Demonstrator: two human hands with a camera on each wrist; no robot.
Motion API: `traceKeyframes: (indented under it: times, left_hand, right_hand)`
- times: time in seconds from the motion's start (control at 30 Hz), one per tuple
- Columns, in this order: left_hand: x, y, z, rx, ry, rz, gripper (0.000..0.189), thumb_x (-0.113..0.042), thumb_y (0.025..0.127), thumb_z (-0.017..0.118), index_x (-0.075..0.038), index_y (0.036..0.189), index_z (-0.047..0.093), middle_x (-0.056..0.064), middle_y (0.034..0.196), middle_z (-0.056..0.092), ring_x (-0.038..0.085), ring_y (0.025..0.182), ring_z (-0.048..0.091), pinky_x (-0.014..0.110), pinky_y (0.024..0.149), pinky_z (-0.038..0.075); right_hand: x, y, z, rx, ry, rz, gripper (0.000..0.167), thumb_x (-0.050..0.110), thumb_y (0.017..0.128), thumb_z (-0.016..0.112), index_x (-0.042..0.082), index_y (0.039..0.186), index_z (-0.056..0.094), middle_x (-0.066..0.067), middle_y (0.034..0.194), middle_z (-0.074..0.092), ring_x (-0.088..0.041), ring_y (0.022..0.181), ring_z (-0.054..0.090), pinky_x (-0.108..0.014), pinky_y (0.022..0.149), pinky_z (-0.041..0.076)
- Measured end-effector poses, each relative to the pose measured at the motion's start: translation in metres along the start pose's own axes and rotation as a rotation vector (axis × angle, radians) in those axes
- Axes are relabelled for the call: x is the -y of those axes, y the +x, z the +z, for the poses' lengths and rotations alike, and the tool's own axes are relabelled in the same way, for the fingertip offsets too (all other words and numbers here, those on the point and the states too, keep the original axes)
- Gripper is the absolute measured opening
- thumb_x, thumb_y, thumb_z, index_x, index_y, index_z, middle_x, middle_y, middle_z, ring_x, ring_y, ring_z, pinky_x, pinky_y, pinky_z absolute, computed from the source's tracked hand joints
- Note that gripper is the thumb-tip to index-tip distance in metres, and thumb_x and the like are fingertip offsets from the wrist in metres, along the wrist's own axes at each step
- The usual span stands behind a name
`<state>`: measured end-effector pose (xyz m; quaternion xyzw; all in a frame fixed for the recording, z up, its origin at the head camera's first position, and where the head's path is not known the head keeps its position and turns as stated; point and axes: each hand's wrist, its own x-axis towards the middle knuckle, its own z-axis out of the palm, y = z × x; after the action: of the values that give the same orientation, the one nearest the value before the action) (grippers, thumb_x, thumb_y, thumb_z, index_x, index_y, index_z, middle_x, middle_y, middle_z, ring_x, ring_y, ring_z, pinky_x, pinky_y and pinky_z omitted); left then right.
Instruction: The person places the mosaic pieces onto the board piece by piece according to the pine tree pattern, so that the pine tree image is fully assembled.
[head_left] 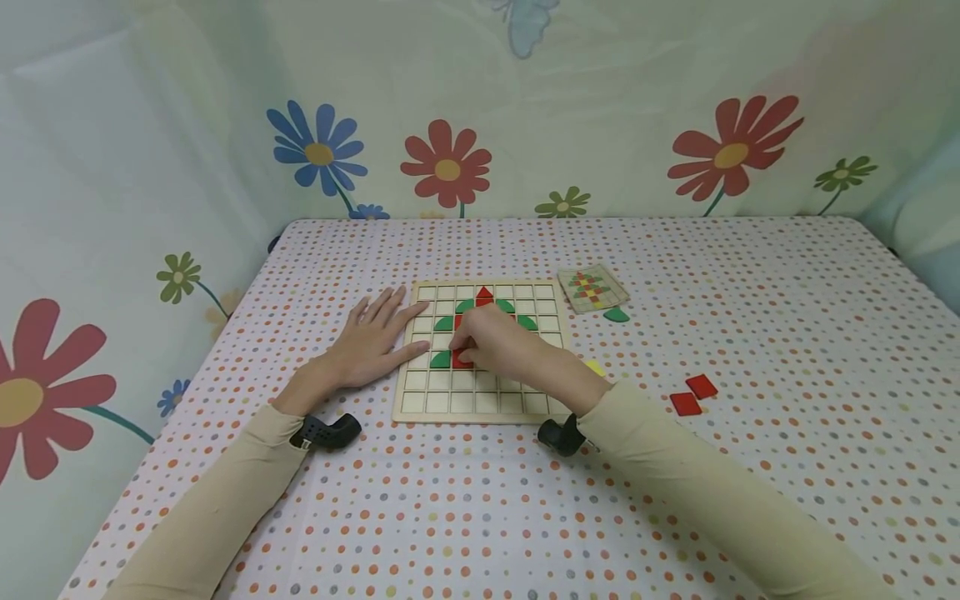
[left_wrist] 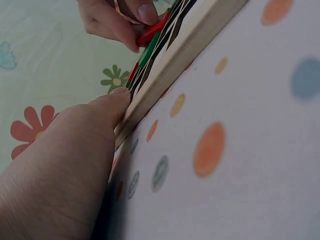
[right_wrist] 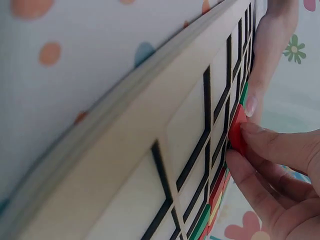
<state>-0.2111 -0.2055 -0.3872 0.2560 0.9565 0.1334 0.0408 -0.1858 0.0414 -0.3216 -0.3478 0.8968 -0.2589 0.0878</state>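
A light wooden grid board (head_left: 472, 404) lies on the table with colored tiles set in its cells. Among them are a red triangle (head_left: 484, 293) at the top and several green quarter-round pieces, one green piece (head_left: 441, 359) at the lower left. My right hand (head_left: 502, 337) is over the board's middle, its thumb and fingers pinching a red square tile (right_wrist: 237, 130). In the right wrist view that tile stands tilted at a cell, beside a green piece. My left hand (head_left: 367, 346) rests with fingers spread at the board's left edge, its thumb touching the rim.
To the board's right are a pattern card (head_left: 596, 287) and a green piece (head_left: 617, 314) by its edge. A yellow piece (head_left: 595, 367) shows partly behind the right forearm. Two red squares (head_left: 685, 403) lie farther right on the dotted tablecloth (head_left: 450, 508).
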Motion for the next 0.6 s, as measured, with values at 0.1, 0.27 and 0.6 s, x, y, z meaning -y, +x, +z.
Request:
traceKeyframes:
  times: [0.1, 0.27, 0.6]
  left_hand:
    - [-0.001, 0.0, -0.001, 0.003, 0.0, -0.004, 0.074, -0.054, 0.107, 0.048, -0.02, 0.168, 0.025, 0.018, 0.175, 0.005, 0.036, 0.161, 0.001, 0.063, 0.126, 0.0]
    - [-0.002, 0.0, -0.002, 0.007, 0.004, -0.01, 0.073, -0.054, 0.107, 0.048, -0.02, 0.168, 0.025, 0.018, 0.175, 0.005, 0.036, 0.161, 0.001, 0.063, 0.126, 0.0]
    - [0.001, 0.0, 0.001, -0.003, 0.005, -0.002, 0.074, -0.054, 0.107, 0.048, -0.019, 0.168, 0.025, 0.018, 0.175, 0.006, 0.037, 0.161, 0.002, 0.064, 0.125, 0.001]
  right_hand:
    - [0.002, 0.001, 0.001, 0.009, -0.018, 0.015, 0.017, -0.005, 0.092, 0.076, -0.007, 0.109, 0.079, -0.015, 0.105, 0.079, -0.024, 0.102, 0.074, -0.027, 0.084, 0.06]
    - [0.005, 0.002, 0.003, 0.02, -0.076, 0.027, 0.014, -0.006, 0.094, 0.074, -0.005, 0.106, 0.081, -0.015, 0.106, 0.078, -0.025, 0.105, 0.073, -0.027, 0.084, 0.06]
    - [-0.002, -0.014, -0.002, 0.021, -0.061, -0.08, 0.013, -0.002, 0.095, 0.074, -0.001, 0.106, 0.081, -0.011, 0.106, 0.078, -0.023, 0.102, 0.072, -0.03, 0.086, 0.059]
